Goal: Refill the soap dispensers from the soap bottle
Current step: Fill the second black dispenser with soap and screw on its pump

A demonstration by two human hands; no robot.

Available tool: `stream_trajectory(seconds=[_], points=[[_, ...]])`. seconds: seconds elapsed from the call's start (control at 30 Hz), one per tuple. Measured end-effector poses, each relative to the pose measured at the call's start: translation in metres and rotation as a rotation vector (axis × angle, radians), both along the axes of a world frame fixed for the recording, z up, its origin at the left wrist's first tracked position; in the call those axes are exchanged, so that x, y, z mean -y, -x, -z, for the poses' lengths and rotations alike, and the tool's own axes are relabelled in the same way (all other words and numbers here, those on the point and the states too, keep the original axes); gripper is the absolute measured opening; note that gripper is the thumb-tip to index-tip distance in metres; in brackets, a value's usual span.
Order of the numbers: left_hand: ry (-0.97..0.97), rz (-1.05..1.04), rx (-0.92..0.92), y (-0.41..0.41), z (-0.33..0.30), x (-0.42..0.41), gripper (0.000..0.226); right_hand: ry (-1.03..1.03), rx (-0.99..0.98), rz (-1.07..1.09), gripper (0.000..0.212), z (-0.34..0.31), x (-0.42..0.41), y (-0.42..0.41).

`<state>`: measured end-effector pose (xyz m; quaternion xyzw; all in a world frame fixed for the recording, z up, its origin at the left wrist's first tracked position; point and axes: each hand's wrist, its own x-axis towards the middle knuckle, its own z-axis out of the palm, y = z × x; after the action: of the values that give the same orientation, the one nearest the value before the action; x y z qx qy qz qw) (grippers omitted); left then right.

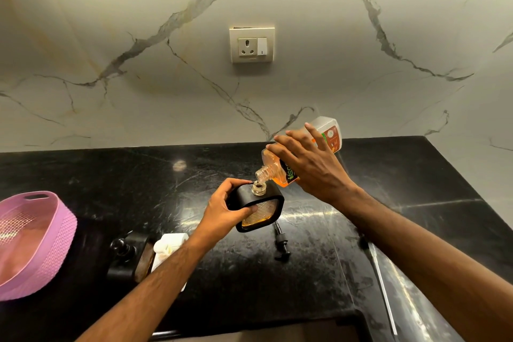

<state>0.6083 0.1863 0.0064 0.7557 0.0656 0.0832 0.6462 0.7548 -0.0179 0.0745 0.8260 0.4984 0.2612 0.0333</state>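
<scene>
My left hand (222, 209) grips a black-topped glass soap dispenser (266, 203), tilted, with its round neck open and amber soap in its lower part. My right hand (308, 164) holds the clear soap bottle (327, 133) of orange liquid tipped down to the left, its uncapped mouth just above the dispenser's neck. The dispenser's black pump head (281, 243) lies on the black counter (416, 175) just in front. A second black dispenser (126, 255) with its pump on stands at the lower left, beside a white one (169, 244) partly hidden by my left forearm.
A pink plastic basket (33, 241) sits at the counter's left edge. A wall socket with switch (251, 44) is on the marble backsplash. A sink rim shows at the bottom of the view, and the counter's right edge runs along a metal strip (384, 286).
</scene>
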Motion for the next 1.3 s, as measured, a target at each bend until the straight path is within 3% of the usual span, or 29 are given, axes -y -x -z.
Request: stream_trajectory(seconds=[0.23, 0.6, 0.83, 1.03, 1.3], points=[[-0.006, -0.011, 0.006, -0.002, 0.003, 0.000, 0.049, -0.018, -0.105, 0.022, 0.093, 0.009, 0.002, 0.004], [0.013, -0.051, 0.014, -0.001, 0.020, 0.005, 0.051, -0.327, -0.441, 0.078, 0.091, 0.017, 0.012, 0.013], [0.013, -0.066, 0.019, 0.007, 0.043, 0.009, 0.051, -0.629, -0.686, 0.322, 0.087, 0.054, 0.052, 0.026], [0.028, -0.085, -0.023, 0.006, 0.063, 0.014, 0.052, -0.841, -0.748, 0.585, 0.087, 0.089, 0.087, 0.044], [0.073, -0.077, -0.067, 0.009, 0.079, 0.018, 0.054, -1.081, -0.876, 0.740, 0.091, 0.120, 0.118, 0.059]])
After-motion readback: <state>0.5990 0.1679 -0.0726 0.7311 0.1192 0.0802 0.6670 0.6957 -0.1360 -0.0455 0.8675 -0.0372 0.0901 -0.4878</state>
